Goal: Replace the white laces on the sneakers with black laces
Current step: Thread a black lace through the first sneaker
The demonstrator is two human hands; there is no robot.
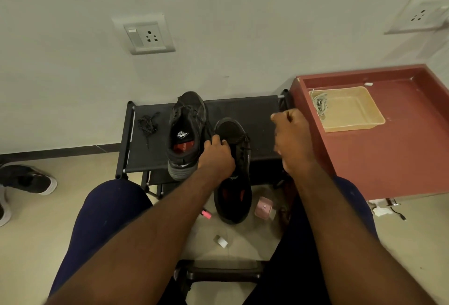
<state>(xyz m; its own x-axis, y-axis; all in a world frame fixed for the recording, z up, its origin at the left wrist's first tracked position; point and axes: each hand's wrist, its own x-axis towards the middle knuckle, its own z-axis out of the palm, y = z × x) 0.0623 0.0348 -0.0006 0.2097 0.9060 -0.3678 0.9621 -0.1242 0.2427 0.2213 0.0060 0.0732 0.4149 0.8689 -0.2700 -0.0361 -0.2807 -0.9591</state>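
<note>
Two black sneakers are in front of me. One black sneaker [185,132] stands on the black rack [257,110] with black laces in it. The nearer black sneaker [234,197] hangs off the rack's front edge, and my left hand [216,156] grips its tongue area. My right hand [292,138] is raised to the right of it, fingers closed around a thin black lace end [289,117] running from that shoe. A loose black lace [147,124] lies bunched on the rack's left side. White laces [320,103] lie in a beige tray [352,124].
The beige tray sits on a red table [401,158] at the right. On the floor lie a pink marker [206,214], a pink box [263,208] and a small white piece [221,241]. Other shoes [26,179] rest at the far left. My knees frame the rack.
</note>
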